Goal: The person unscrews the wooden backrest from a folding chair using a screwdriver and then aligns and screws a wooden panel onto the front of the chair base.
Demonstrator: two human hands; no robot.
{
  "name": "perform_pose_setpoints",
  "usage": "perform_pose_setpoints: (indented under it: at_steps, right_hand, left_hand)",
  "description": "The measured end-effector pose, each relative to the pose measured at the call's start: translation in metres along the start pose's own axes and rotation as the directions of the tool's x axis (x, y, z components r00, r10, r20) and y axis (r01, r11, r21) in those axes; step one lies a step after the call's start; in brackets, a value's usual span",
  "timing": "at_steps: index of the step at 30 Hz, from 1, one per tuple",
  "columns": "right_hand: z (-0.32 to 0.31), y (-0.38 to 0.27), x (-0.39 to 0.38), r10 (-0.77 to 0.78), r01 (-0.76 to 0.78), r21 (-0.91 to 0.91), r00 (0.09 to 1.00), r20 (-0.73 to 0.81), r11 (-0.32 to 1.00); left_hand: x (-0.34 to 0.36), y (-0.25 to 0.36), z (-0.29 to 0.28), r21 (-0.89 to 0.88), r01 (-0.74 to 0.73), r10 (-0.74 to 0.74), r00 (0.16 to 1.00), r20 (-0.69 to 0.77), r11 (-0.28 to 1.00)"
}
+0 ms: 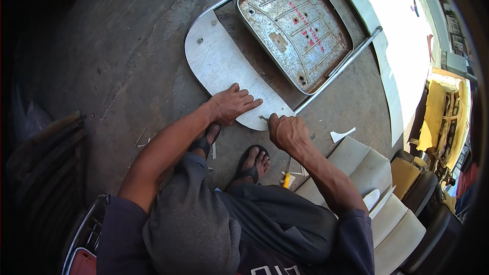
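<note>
A chromed tubular chair frame [333, 74] lies on the floor, with a pale, curved back panel [224, 63] across its near left end. My left hand [232, 106] presses on this panel, its index finger stretched along the surface and the other fingers partly bent. At the panel's near right corner, my right hand [289, 131] is closed around a small metal hand tool [263, 118]. Only the tool's tip shows, touching the panel; my fist hides the rest, so its kind is unclear. A rusty metal seat pan [298, 30] with red marks sits inside the frame.
Cream padded cushions [351, 165] lie at my right, beside a yellow-handled screwdriver [286, 180] and white scraps [342, 134]. Further right are worn yellow foam [433, 117] and dark seat parts [430, 214]. A pale sheet [379, 46] stretches along the far right. Stacked dark slats [46, 168] stand at left.
</note>
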State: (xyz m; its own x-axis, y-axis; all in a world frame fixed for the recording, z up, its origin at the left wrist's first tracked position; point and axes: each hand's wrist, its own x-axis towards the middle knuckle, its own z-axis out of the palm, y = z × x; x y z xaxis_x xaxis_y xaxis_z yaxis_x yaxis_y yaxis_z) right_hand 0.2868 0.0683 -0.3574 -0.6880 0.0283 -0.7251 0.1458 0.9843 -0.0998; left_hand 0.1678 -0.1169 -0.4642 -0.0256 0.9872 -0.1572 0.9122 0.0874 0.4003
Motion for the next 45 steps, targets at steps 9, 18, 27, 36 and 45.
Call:
perform_pose_setpoints:
  at_steps: [9,18,27,36,45]
  right_hand:
    - [0.005,-0.002,0.009,-0.028,0.028,0.000,0.998,-0.064,1.000]
    - [-0.005,-0.019,0.014,-0.061,0.066,-0.114,0.997,0.051,0.991]
    - [-0.017,-0.022,0.037,-0.076,0.135,-0.165,0.944,0.321,0.977]
    - [-0.007,-0.005,0.001,0.130,-0.145,0.226,0.988,0.083,0.963]
    - [-0.037,0.009,0.008,0.358,-0.432,0.278,0.891,0.280,0.858]
  left_hand:
    - [0.001,-0.001,-0.003,-0.008,0.007,-0.007,1.000,-0.005,1.000]
    - [-0.001,-0.004,0.007,0.004,-0.008,0.008,0.999,-0.051,1.000]
    - [-0.002,0.006,-0.004,-0.021,0.015,-0.015,1.000,-0.011,1.000]
    - [-0.003,0.001,-0.001,-0.008,0.050,-0.050,0.999,0.000,0.999]
    - [0.026,0.011,0.032,-0.087,-0.004,-0.011,0.986,-0.165,0.996]
